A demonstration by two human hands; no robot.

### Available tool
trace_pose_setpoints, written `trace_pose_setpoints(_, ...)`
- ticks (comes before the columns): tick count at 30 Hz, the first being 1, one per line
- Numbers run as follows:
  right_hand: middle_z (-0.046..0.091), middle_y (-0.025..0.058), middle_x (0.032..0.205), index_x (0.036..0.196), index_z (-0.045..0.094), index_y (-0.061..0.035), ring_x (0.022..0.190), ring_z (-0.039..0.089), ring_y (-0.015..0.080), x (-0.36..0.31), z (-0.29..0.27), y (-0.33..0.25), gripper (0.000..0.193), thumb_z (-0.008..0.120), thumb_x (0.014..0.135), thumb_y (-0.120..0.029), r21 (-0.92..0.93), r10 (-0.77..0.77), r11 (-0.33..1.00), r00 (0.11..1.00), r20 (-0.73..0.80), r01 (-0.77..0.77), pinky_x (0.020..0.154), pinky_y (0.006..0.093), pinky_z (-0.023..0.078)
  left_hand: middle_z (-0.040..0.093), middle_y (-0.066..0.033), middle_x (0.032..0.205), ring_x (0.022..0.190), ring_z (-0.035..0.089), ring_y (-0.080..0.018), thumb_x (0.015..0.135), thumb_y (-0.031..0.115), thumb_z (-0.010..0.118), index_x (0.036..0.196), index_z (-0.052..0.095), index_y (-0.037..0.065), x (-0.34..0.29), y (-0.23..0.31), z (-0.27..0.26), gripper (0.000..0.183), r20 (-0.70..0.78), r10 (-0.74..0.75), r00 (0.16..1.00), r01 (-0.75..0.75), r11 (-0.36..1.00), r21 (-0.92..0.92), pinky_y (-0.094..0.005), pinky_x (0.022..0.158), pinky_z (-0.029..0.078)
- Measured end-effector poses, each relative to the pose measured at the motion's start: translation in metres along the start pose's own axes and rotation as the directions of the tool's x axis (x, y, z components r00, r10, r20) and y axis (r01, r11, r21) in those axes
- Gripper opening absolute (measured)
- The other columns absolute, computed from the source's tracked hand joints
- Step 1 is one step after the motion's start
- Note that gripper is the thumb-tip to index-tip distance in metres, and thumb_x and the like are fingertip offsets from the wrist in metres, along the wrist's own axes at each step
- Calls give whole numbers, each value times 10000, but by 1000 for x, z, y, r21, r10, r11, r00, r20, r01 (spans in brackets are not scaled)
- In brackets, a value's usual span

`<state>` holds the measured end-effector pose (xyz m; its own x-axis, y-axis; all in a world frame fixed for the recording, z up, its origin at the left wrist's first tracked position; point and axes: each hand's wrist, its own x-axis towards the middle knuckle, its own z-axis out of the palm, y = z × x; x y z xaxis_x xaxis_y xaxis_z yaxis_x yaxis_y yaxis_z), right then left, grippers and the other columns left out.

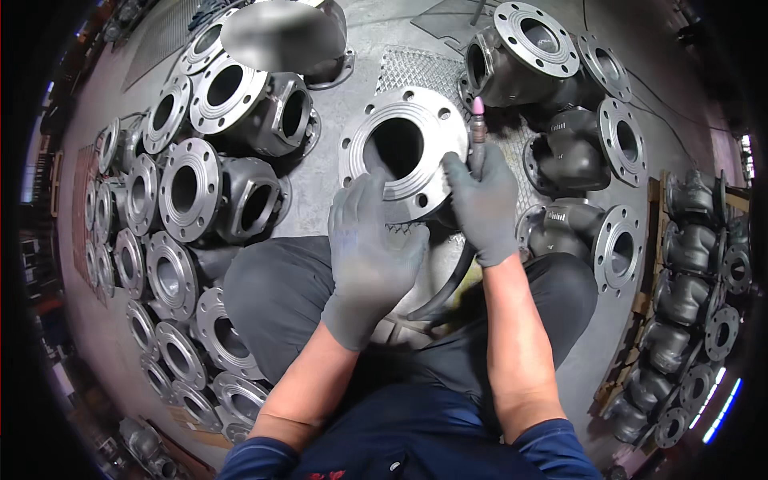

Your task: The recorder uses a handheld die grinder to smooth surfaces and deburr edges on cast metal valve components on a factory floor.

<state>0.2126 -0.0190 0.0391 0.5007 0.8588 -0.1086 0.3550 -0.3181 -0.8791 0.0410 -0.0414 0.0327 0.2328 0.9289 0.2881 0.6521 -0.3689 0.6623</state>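
Note:
A grey cast valve body with a round bright machined flange [442, 138] stands between my knees, its large bore facing up and bolt holes around the rim. My gloved left hand [370, 248] rests at the flange's near left edge, fingers stretched out and thumb apart. In my gloved right hand [488, 204] is a slim die grinder [478, 132] with a pink pointed grinding stone [478, 106], held upright at the flange's right side. The stone points away from me, beside the rim. Part of the grinder's body is hidden by my fingers. A black hose [450, 292] curves below the right hand.
Several flanged valve bodies [190, 190] stand on the floor at left, more [620, 144] at right. A metal grating [412, 68] lies beyond the workpiece. At far right, rows of castings [688, 244] sit by a wooden pallet [640, 320]. A blurred patch covers something at upper left.

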Motion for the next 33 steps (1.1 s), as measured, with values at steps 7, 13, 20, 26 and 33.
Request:
trace_pose_setpoints(7,726,268,1183,1429,575,69,1040,748,356,-46,28,17,597,749,915,-179,225,-63,974,987,148,28,919,414,569,582,-412,1297,1240,553,-571,874,106,672,1557,331,-143,1,-10,12,803,272,-126,954,109,991,75,-595,1064,440)
trace_pose_setpoints(13,721,265,1215,1453,573,-6,1118,719,397,-79,13,33,539,715,976,-213,160,-216,971,933,286,176,964,451,555,700,-364,1135,1028,698,-536,846,94,689,1615,132,-147,-19,-25,7,979,214,-186,959,194,981,-17,-521,878,577)
trace_pose_setpoints(20,700,304,1216,1464,551,-4,1096,701,463,-62,-29,79,485,578,1051,-257,16,-91,996,979,185,90,960,495,544,696,-368,1155,1076,701,-510,767,77,717,1613,243,-83,-30,-36,3,984,165,-322,932,309,945,103,-488,939,562)
trace_pose_setpoints(26,706,299,1200,1497,546,-19,1095,697,452,-59,-53,88,504,567,1012,-156,54,38,997,970,239,-52,968,490,536,702,-377,1028,1023,693,-536,782,45,693,1608,98,-150,-22,-23,3,1037,222,-345,912,334,939,87,-525,930,557)
trace_pose_setpoints(33,703,285,1224,1467,567,-7,1131,688,449,-58,-73,106,486,578,993,-119,-9,93,996,975,202,-93,993,479,528,709,-359,1141,1077,710,-510,783,79,721,1646,113,-94,-19,-17,4,1069,176,-349,920,335,936,108,-499,963,559)
